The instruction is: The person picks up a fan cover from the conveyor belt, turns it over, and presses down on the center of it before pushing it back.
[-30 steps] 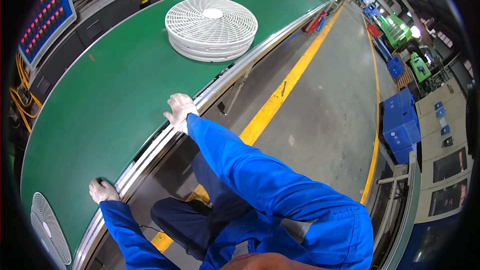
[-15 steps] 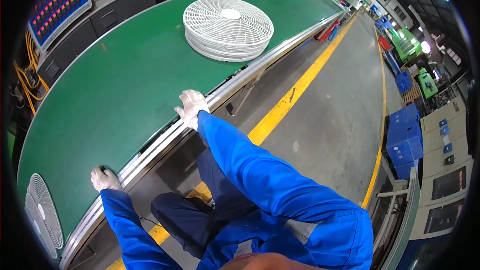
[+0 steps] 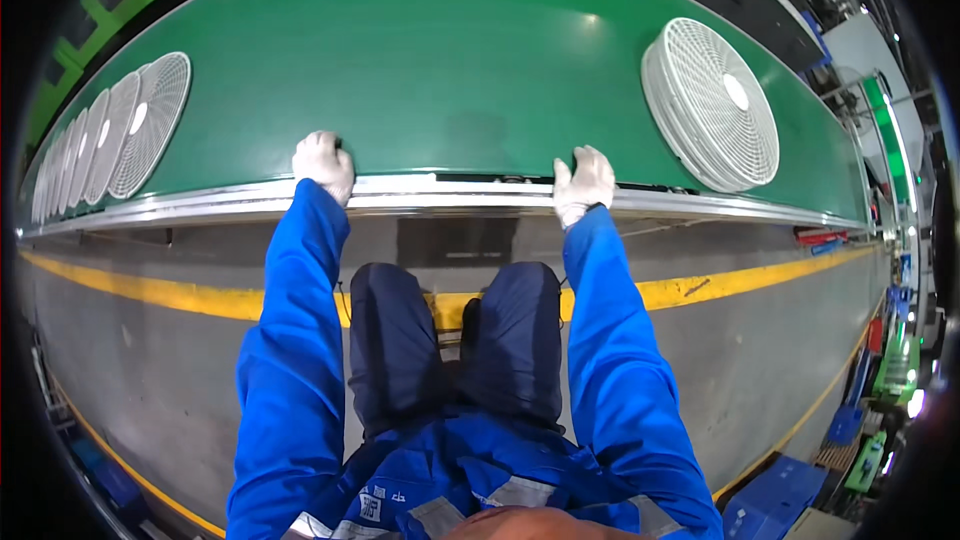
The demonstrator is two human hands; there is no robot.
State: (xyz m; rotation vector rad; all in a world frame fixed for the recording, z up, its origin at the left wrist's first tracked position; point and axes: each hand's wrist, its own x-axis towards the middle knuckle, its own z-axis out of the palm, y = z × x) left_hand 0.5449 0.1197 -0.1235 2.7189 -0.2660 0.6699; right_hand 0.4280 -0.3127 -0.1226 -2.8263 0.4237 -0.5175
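Note:
Both my hands wear pale work gloves and rest on the near edge of a green conveyor belt (image 3: 420, 70). My left hand (image 3: 323, 166) lies over the metal rail (image 3: 450, 202), its fingers slightly bent on the belt. Farther right along the same rail, my right hand (image 3: 585, 183) lies with the thumb apart from the fingers. Neither hand holds a loose thing. A stack of round white fan grilles (image 3: 735, 130) sits on the belt to the right, beyond my right hand. At the far left, several more white grilles (image 3: 152, 130) lie overlapping in a row.
Below the belt's edge my knees (image 3: 455, 340) are bent in front of the conveyor. A yellow floor line (image 3: 200, 298) runs along the grey floor. Blue boxes (image 3: 775, 500) stand at the lower right, and green machinery (image 3: 105, 30) is at the upper left.
My view has swung leftward, so the grille stack now appears at the right and more of the left row shows. Both hands remain on the conveyor's edge.

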